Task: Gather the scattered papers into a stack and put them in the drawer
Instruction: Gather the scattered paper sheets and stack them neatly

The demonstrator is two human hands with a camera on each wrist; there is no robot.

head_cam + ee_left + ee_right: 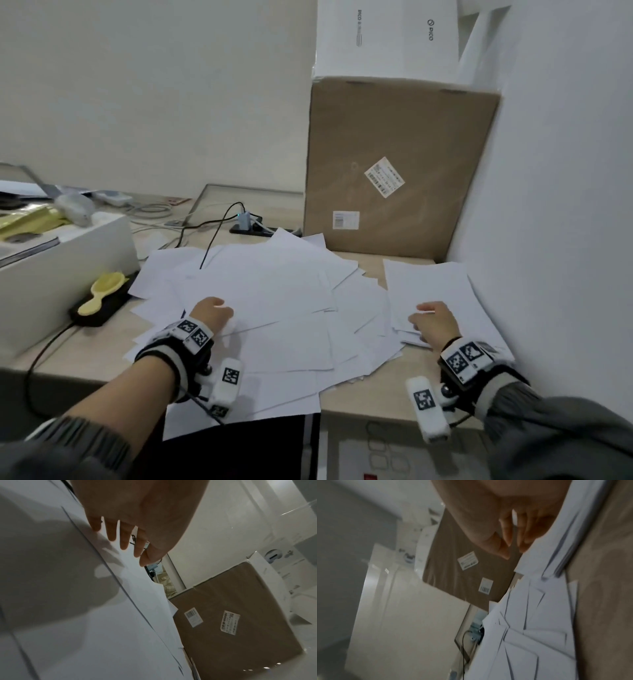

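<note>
Several white sheets [274,291] lie fanned and overlapping across the middle of the desk, some hanging over its front edge. A rougher stack of sheets [435,287] lies at the right, beside the wall. My left hand [212,310] is over the left part of the spread; in the left wrist view its fingers [111,534] are straight, just at the top sheet [85,628]. My right hand [430,320] sits at the stack's near left corner. In the blurred right wrist view its fingers [525,542] are loosely curled against the stack's [573,527] edge, gripping nothing that I can see.
A tall cardboard box [400,164] with a white box [387,37] on top stands behind the papers. A white box [61,274] and a yellow brush on a black pad [102,291] lie left. A power strip with a black cable [245,222] sits behind the spread.
</note>
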